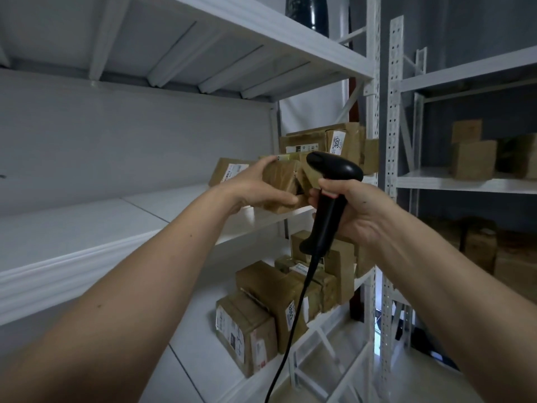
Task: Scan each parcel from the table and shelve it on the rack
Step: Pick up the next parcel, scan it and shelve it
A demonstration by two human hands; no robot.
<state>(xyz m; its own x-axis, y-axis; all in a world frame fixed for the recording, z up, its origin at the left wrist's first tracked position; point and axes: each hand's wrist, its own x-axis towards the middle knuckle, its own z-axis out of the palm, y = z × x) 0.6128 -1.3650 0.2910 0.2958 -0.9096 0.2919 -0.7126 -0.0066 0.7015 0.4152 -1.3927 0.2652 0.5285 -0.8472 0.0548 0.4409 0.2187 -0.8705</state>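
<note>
Left hand (255, 184) grips a brown taped parcel (283, 184), fingers over its top edge, thumb under its lower edge, at the front lip of the rack's (373, 117) middle shelf (87, 228). Cannot tell whether the parcel rests on the shelf or hangs just above it. Right hand (353, 210) wraps its fingers round the handle of a black barcode scanner (328, 193); scanner head sits just beside the parcel, cord hanging down. More parcels stacked behind on the same shelf (325, 144), another labelled one to the left (229, 171). Lower shelf carries a cluster of boxes (279, 303). A second rack to the right holds boxes (473, 158).
</note>
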